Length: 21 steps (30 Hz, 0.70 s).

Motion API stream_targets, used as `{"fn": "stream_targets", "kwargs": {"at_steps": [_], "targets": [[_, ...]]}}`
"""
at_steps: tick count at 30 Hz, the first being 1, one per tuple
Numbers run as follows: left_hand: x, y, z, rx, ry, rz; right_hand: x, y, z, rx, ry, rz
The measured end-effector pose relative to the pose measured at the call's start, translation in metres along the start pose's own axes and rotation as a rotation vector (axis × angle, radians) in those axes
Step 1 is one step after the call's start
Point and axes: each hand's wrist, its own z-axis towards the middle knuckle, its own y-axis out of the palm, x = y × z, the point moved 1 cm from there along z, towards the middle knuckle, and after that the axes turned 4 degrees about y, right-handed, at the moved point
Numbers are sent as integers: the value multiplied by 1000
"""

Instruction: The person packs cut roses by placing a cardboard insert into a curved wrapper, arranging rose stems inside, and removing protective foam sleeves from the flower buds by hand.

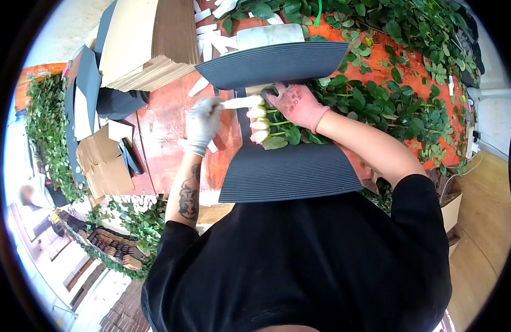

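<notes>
My left hand [204, 124], in a pale grey glove, is closed on one end of a white strip-like sleeve [240, 103]. The sleeve's other end reaches the topmost rose bud. Roses [259, 125] with pale pink and cream heads lie in a column, heads to the left and leafy stems to the right. On the topmost rose, just behind its head, press the fingers of my right hand [300, 108], in a pink glove with dark fingertips; its palm side is hidden. Ribbed dark cardboard [291, 174] lies under the roses, its far flap [272, 63] raised behind them.
Leafy rose stems [394, 110] cover the table's right side and back. More white sleeves [211, 41] lie at the back beside a stack of cardboard sheets [147, 41]. Cut cardboard [105, 160] sits at the left of the red table [161, 133].
</notes>
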Motion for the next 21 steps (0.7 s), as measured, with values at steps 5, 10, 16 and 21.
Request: {"fn": "stream_targets", "kwargs": {"at_steps": [5, 10, 16, 21], "targets": [[-37, -39, -8, 102, -41, 334, 0, 1, 3, -19, 32, -58], [66, -21, -16, -237, 391, 231, 4, 40, 1, 391, -128, -72], [82, 36, -3, -460, 396, 288, 17, 18, -14, 172, 8, 204], [80, 28, -2, -554, 303, 394, 6, -56, -63, 348, -164, 171]]}}
